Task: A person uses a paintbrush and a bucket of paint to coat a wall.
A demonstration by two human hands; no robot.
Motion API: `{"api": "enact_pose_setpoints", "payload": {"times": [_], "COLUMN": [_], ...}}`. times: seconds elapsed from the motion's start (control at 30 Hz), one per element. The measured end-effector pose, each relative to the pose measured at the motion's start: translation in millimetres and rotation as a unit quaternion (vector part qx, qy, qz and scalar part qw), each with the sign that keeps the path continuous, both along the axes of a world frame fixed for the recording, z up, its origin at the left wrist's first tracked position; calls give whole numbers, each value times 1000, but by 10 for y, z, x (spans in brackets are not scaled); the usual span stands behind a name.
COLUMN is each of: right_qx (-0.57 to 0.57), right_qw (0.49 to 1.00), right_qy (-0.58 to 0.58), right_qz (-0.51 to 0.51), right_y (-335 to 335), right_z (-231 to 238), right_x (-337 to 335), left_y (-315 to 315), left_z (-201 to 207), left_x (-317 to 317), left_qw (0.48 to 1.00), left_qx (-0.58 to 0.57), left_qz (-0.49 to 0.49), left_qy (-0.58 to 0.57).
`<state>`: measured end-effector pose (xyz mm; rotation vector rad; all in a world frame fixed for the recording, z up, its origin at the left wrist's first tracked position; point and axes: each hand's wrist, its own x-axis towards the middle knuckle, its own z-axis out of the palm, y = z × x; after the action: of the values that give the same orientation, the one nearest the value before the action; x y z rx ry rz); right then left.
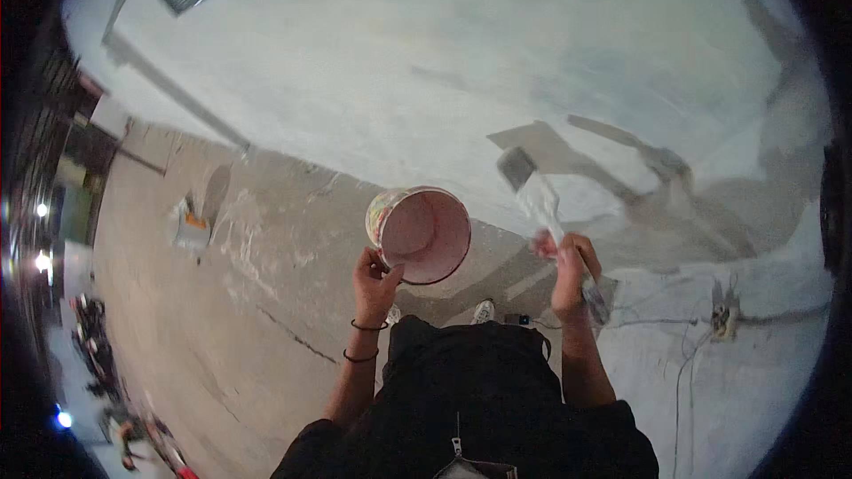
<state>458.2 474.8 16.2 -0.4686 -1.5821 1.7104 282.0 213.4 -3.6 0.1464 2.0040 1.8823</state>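
In front of a white wall [426, 80], above a grey floor [275, 302], the bucket [453, 231] hangs from the left hand [374, 288] near the middle of the view. That hand's fingers are closed on the near left edge, the thumb at the rim and the others tucked around the outside. The grip leaves most of the mouth uncovered, probably so the inside can be seen and reached; it faces up toward the person. The inner wall is pinkish; whether anything lies in it I cannot tell.

To the right, the right hand [572, 279] has its fingers wrapped around the handle of a brush [535, 198], curled tight with no visible gap. The brush slants up and left, its head near the wall and apart from the bucket, which likely keeps the bristles clear of the hand. The head is blurred, so any coating is unclear.

A pale container [189, 231] stands off to the left on the floor, well away from the feet. Cables [679, 381] run along the wall at right.
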Motion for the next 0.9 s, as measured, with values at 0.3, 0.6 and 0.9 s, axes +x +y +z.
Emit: {"api": "enact_pose_setpoints", "payload": {"times": [0.3,0.6,0.9], "right_qx": [-7,230,293], "right_qw": [963,930,917], "right_qy": [-52,-163,-56], "right_qz": [264,237,266], "right_y": [-2018,-3725,-4638], "right_z": [220,-259,-332], "right_x": [-1104,-2374,-3085], "left_y": [-1427,-2969,-3876], "left_z": [-47,-140,-303], "left_x": [-342,-794,-1314], "left_qw": [991,978,966], "left_qx": [42,93,114], "left_qz": [102,166,212], "left_qy": [79,87,94]}}
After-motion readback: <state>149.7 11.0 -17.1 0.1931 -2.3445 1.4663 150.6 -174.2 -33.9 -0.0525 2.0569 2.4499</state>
